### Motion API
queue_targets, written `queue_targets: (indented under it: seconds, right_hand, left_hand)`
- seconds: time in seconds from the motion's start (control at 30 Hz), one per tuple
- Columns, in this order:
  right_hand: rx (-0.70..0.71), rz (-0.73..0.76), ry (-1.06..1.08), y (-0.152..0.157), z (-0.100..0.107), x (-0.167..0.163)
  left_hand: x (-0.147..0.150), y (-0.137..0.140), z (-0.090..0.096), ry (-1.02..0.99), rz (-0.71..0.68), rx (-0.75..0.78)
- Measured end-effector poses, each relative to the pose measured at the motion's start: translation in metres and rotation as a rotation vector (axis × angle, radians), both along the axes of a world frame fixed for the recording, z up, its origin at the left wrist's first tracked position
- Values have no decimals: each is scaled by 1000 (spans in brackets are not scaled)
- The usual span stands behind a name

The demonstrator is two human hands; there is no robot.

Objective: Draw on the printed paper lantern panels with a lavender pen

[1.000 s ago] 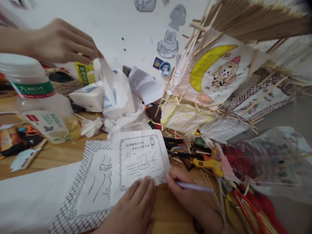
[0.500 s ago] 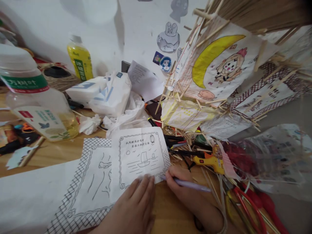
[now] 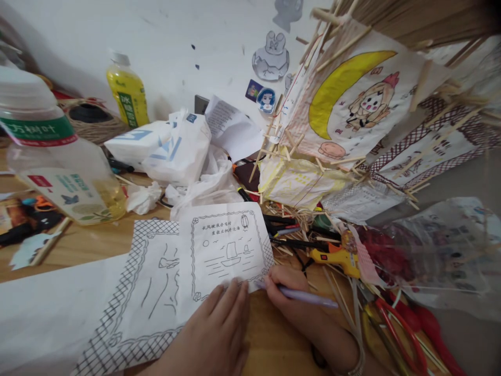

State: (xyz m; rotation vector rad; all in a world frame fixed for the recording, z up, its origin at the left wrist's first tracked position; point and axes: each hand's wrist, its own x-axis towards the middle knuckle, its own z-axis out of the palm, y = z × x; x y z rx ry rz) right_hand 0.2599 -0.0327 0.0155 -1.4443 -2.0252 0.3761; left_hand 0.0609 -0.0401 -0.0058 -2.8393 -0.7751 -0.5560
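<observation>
Head view: left hand flat on "沧海" sheet, right hand gripping pen.

soft, muted indoor light; wall greyish; top right corner dark; left-edge bottle stretched, slightly blurred.

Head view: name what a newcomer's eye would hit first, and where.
The yellow crescent moon would probably win, on a stick-framed paper panel at the upper right. Next, low in the middle, comes the boat drawing, the left grip on its lower edge and the right grip holding a purple pen near its lower right corner. A large white-capped bottle stands at the far left.
</observation>
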Motion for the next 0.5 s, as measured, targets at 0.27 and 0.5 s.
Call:
queue_targets:
  seconds: [0.27, 0.5]
  right_hand:
    - [16, 19, -11, 0, 1, 0]
    - [52, 20, -19, -1, -3, 1]
  left_hand:
    - [2, 1, 2, -68, 12, 53]
    - [4, 3, 6, -79, 13, 70]
